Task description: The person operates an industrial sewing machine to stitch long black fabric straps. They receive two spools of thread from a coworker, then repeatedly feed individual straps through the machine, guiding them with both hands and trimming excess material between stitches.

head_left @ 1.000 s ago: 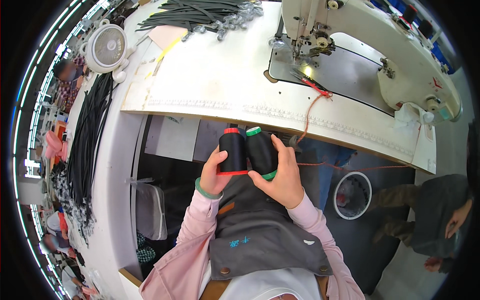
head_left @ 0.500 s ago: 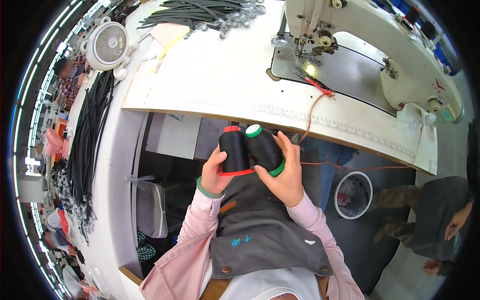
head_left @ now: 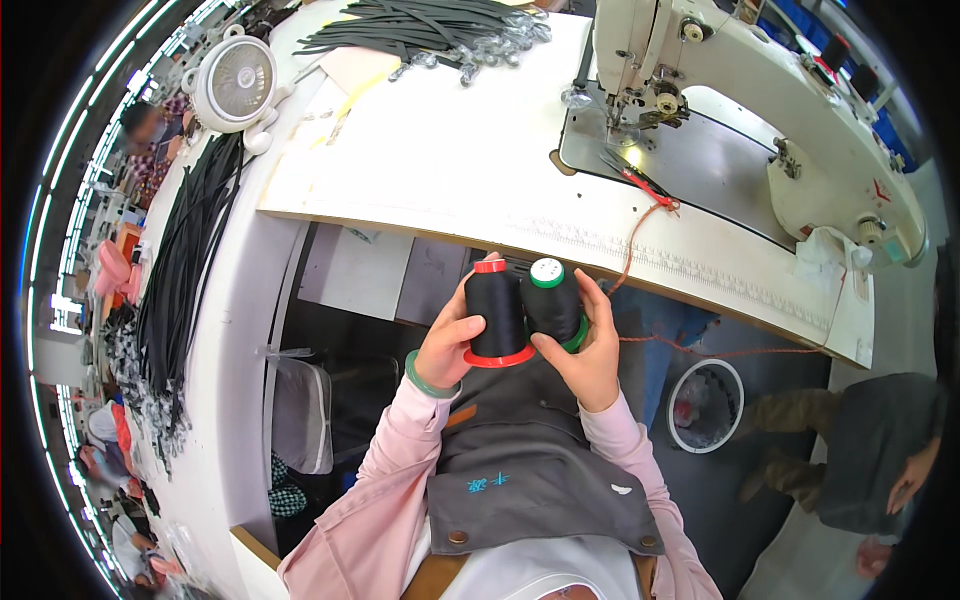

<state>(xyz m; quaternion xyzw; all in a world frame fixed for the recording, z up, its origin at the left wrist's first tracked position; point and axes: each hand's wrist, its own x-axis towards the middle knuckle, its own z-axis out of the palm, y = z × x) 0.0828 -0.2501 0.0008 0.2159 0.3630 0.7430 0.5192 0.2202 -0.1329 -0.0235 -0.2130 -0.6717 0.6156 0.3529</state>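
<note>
The left hand [head_left: 445,345] grips a red-ended black spool [head_left: 495,312], and the right hand [head_left: 591,360] grips a green-ended black spool [head_left: 550,306]. The 2 spools are side by side, just in front of the white counter [head_left: 440,150]. On it are a sewing machine [head_left: 835,105] and black strips [head_left: 400,28]. A white bin [head_left: 671,400] stands on the dark floor [head_left: 700,500].

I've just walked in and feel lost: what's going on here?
The person's left hand holds a red-based black thread spool and the right hand a green-based black thread spool, side by side in front of the table. Neither hand touches the sewing machine; a red hand tool lies near its needle.
</note>
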